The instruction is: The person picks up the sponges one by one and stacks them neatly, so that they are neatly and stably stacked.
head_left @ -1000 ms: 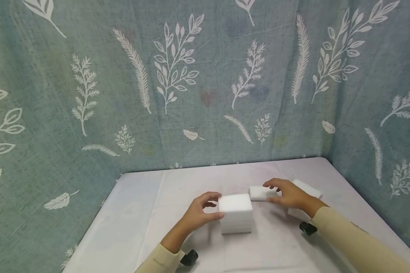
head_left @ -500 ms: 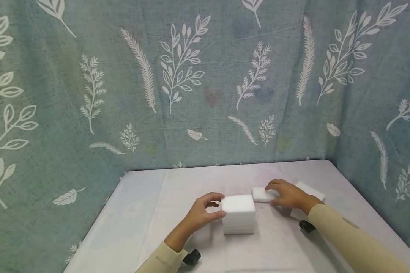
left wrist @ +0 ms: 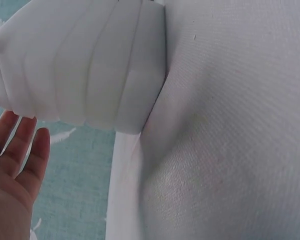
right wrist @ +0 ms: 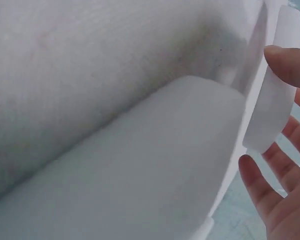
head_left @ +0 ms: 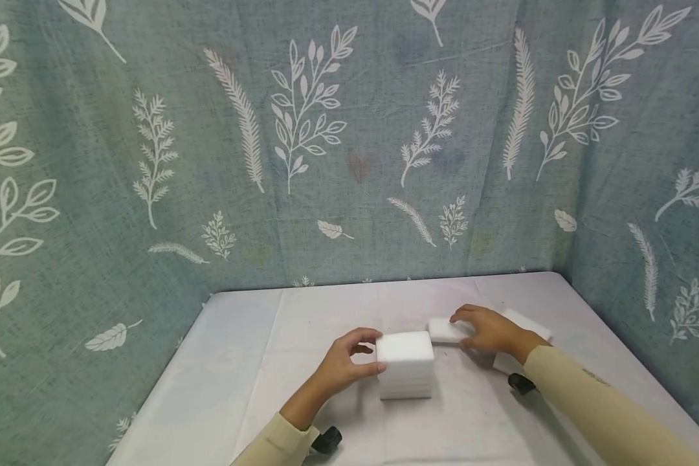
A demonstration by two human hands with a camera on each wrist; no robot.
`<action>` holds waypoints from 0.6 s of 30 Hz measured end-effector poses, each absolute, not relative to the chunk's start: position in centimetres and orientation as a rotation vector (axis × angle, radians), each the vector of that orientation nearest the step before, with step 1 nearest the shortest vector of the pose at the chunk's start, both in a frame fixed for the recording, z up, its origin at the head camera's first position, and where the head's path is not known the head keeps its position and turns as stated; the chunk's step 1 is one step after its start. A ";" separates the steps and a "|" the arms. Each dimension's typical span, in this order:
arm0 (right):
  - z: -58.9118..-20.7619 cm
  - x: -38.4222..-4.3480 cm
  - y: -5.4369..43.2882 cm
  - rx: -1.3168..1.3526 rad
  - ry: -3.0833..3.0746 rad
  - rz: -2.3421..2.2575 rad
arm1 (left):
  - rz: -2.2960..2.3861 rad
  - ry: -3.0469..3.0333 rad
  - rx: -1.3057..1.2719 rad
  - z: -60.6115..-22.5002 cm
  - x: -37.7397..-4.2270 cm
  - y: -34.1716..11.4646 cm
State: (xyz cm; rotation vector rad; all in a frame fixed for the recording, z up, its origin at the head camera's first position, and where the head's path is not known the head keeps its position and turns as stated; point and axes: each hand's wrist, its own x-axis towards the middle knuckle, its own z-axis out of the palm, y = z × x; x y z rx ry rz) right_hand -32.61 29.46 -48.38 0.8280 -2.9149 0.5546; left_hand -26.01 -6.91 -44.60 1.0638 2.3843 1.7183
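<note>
Several white sponges stand in a neat stack (head_left: 404, 369) on the table. My left hand (head_left: 338, 366) holds the left side of its top, thumb at the front corner and fingers at the back one. In the left wrist view, the fingertips (left wrist: 39, 137) lie along the edge of the upper layers. To the right, behind the stack, lies a single flat white sponge (head_left: 443, 330). My right hand (head_left: 492, 331) grips its right end between thumb and fingers, which hide that end. The right wrist view shows the thumb (right wrist: 276, 52) on the face of this sponge (right wrist: 272, 107).
Two more white sponges lie near my right wrist: one behind it (head_left: 527, 321), one partly under it (head_left: 508, 364). The latter fills much of the right wrist view. A white cloth covers the table (head_left: 221, 362); a patterned green curtain (head_left: 349, 142) hangs around it.
The right thumb and fingers have closed in on the single sponge. My left hand stays at the stack. The head view has shifted slightly.
</note>
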 end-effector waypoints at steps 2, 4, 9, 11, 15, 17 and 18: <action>-48.0 -32.5 29.4 0.866 -2.880 0.548 | 1.719 2.389 1.060 -44.7 -26.1 -7.0; -47.5 -32.2 29.4 0.880 -2.861 0.542 | 1.722 2.392 1.066 -44.8 -26.1 -7.0; -45.6 -31.6 29.3 0.898 -2.818 0.533 | 1.726 2.401 1.098 -44.9 -26.2 -6.9; -44.8 -31.3 29.2 0.904 -2.808 0.544 | 1.732 2.396 1.104 -44.9 -26.2 -7.0; -43.2 -30.8 29.2 0.912 -2.785 0.539 | 1.745 2.371 1.095 -44.9 -26.2 -7.0; -42.6 -30.4 29.3 0.918 -2.768 0.522 | 1.745 2.361 1.085 -44.8 -26.2 -7.0; -42.3 -30.3 29.3 0.922 -2.756 0.515 | 1.744 2.358 1.082 -44.7 -26.2 -7.0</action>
